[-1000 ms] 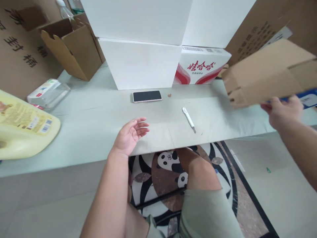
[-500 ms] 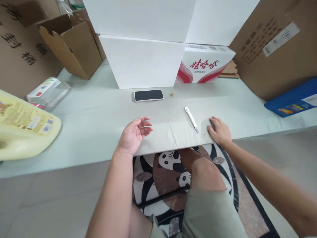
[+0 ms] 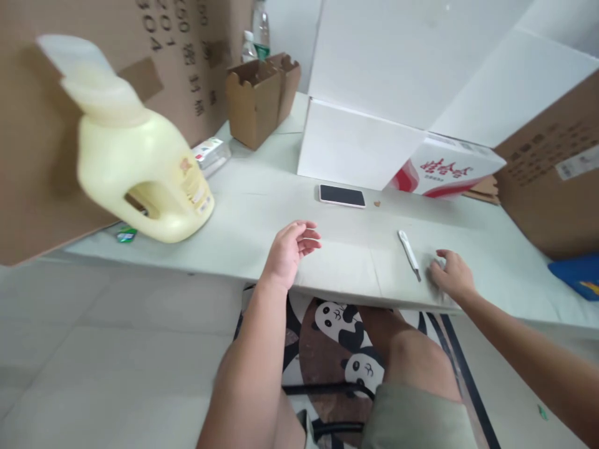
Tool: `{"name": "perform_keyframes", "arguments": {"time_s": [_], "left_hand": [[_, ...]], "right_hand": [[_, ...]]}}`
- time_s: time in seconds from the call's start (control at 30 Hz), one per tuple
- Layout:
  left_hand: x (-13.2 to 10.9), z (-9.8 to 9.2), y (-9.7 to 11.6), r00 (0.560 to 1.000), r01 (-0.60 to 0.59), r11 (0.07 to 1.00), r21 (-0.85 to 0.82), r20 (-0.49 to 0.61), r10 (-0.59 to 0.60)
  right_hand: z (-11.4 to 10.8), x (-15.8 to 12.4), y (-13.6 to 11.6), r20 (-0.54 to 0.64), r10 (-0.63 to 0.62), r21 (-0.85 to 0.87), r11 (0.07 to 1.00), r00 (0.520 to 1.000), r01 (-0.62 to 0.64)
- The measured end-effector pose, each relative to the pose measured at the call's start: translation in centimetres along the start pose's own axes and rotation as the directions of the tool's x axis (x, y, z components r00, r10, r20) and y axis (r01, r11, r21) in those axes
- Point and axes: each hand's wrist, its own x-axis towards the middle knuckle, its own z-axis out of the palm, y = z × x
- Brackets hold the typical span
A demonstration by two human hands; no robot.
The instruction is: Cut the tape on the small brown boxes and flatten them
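My left hand (image 3: pixel 294 252) rests on its side near the table's front edge, fingers loosely curved and apart, with nothing in it. To the right, my right hand (image 3: pixel 452 273) is at the table edge, its fingers bent downward and holding nothing that I can see. Just left of that hand lies a white utility knife (image 3: pixel 409 254), its tip pointing toward me. A phone (image 3: pixel 342 196) with a dark screen and pale rim lies flat beyond my left hand. Beside the phone is a small brown scrap (image 3: pixel 377 204).
At left stands a large pale yellow jug (image 3: pixel 140 168) with a handle. Behind it are a clear plastic pack (image 3: pixel 213 156) and brown cardboard boxes (image 3: pixel 255 103). White boxes (image 3: pixel 360 143) and a red-and-white carton (image 3: pixel 444 168) line the back. A blue box (image 3: pixel 578 275) is at right.
The view has swung left, bringing the whole yellow jug into sight. My right hand has lifted slightly, its fingers more bent. The knife and phone stay where they were on the table.
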Motion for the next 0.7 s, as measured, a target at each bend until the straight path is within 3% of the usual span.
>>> {"name": "perform_keyframes", "arguments": {"time_s": [0.07, 0.17, 0.33, 0.43, 0.53, 0.63, 0.7], "left_hand": [[-0.1, -0.7, 0.3, 0.998, -0.055, 0.997, 0.047, -0.033, 0.056], [-0.1, -1.4, 0.7, 0.989, -0.109, 0.991, 0.078, -0.090, 0.116], [0.0, -2.0, 1.0, 0.983, -0.111, 0.987, 0.115, -0.135, 0.127], [0.0, -2.3, 0.9, 0.989, -0.071, 0.988, 0.137, -0.123, 0.088], [0.0, -3.1, 1.1, 0.989, -0.073, 0.977, 0.198, -0.112, 0.097], [0.0, -4.1, 1.7, 0.993, -0.042, 0.973, 0.227, -0.096, 0.066], [-0.1, -4.7, 2.3, 0.991, -0.023, 0.971, 0.236, -0.120, 0.053]], "right_hand": [[-0.3, 2.0, -3.9, -0.021, -0.082, 0.052, 0.995, 0.996, 0.083], [0.0, 5.3, -11.8, -0.036, -0.266, 0.150, 0.952, 0.963, 0.268], [1.6, 10.9, -27.8, -0.059, -0.539, 0.275, 0.800, 0.840, 0.533], [2.1, 14.6, -38.0, -0.042, -0.699, 0.309, 0.670, 0.714, 0.675], [1.7, 18.6, -47.1, 0.028, -0.714, 0.227, 0.686, 0.699, 0.692], [0.9, 22.4, -53.2, -0.022, -0.727, 0.208, 0.668, 0.686, 0.715], [0.6, 24.5, -55.0, -0.132, -0.766, 0.205, 0.600, 0.629, 0.774]]}}
